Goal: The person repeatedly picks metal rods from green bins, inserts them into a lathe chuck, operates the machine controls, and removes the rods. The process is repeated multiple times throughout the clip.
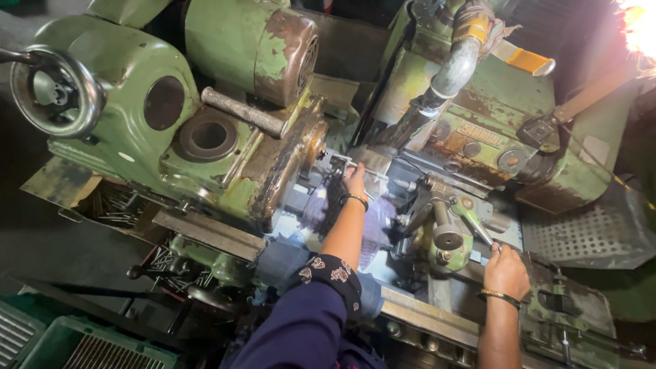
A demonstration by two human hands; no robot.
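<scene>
Dominating the view, a worn green machine (225, 116) (paint flaking, rust showing). Left hand (356, 181) reaches into its centre, fingers touching a small metal part (345, 162); grip unclear. Right hand (506, 271) closed around the green lever (477, 225).

prob. workshop: worn green lathe (225, 137)

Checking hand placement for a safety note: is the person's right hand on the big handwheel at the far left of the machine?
No, the right hand grips a small green lever; the handwheel stands untouched.
</scene>
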